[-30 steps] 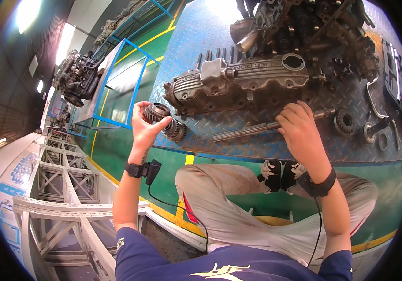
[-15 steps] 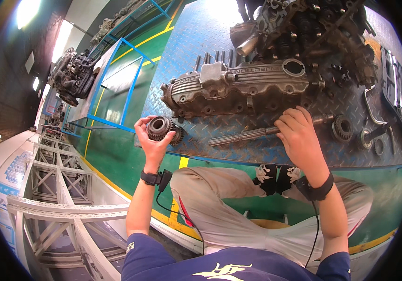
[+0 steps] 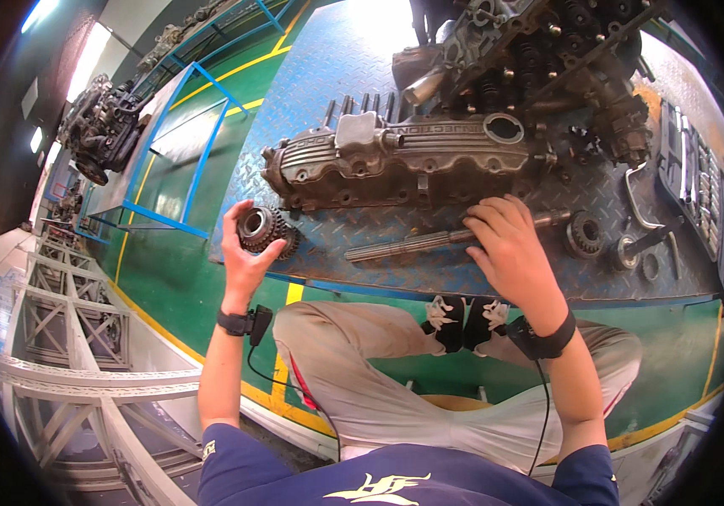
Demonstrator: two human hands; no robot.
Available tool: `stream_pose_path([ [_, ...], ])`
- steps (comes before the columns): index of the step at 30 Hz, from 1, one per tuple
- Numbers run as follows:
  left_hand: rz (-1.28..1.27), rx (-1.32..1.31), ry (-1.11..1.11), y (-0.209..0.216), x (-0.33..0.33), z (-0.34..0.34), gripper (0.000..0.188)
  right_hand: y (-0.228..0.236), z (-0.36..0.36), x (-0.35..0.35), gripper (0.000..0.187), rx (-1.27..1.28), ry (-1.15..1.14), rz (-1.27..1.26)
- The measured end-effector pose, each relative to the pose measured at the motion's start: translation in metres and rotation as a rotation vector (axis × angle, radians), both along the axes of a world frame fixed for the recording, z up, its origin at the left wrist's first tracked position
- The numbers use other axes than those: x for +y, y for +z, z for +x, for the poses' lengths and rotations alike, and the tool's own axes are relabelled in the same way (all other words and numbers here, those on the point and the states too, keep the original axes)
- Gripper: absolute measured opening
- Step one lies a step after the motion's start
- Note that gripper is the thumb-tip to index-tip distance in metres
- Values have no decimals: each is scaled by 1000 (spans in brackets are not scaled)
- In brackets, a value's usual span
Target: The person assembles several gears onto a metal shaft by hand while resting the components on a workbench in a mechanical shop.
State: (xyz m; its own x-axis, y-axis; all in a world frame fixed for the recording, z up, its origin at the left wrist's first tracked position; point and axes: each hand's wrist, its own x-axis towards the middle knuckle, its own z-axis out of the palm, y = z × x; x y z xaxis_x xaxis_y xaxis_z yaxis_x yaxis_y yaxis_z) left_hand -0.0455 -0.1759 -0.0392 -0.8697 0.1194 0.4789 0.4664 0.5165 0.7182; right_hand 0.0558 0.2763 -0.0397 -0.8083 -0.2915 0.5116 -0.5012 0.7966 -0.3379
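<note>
My left hand [image 3: 246, 257] is closed round a toothed metal gear [image 3: 254, 223] with a bored hub, near the table's left edge. Thumb and fingers grip opposite sides of it. Another toothed gear [image 3: 291, 243] shows partly behind it. My right hand [image 3: 507, 246] has its fingers curled over a long splined shaft [image 3: 404, 248], which lies slantwise along the near side of the table. Just past the shaft's right end stands a ring gear [image 3: 586, 234]. Behind the shaft, a ribbed metal valve cover [image 3: 413, 164] lies lengthwise.
A large engine block [image 3: 539, 59] fills the far right of the blue diamond-plate table [image 3: 320, 240]. Smaller rings and a stemmed part [image 3: 632, 250] lie at the right, beside a tray of wrenches and sockets [image 3: 699, 194]. Blue frames [image 3: 164, 215] stand to the left.
The whole view has shifted, so everything sits further left in it. Both hands keep their places at the gear and the shaft.
</note>
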Motion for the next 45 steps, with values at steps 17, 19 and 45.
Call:
stream_pose_path([
  [17, -760, 39, -429, 114, 119, 77, 57, 37, 34, 65, 79, -161, -166, 127],
  [19, -789, 20, -471, 95, 140, 69, 55, 31, 30, 60, 85, -154, -137, 126],
  [45, -538, 100, -513, 11, 293, 46, 68, 17, 5, 55, 77, -136, -5, -59],
])
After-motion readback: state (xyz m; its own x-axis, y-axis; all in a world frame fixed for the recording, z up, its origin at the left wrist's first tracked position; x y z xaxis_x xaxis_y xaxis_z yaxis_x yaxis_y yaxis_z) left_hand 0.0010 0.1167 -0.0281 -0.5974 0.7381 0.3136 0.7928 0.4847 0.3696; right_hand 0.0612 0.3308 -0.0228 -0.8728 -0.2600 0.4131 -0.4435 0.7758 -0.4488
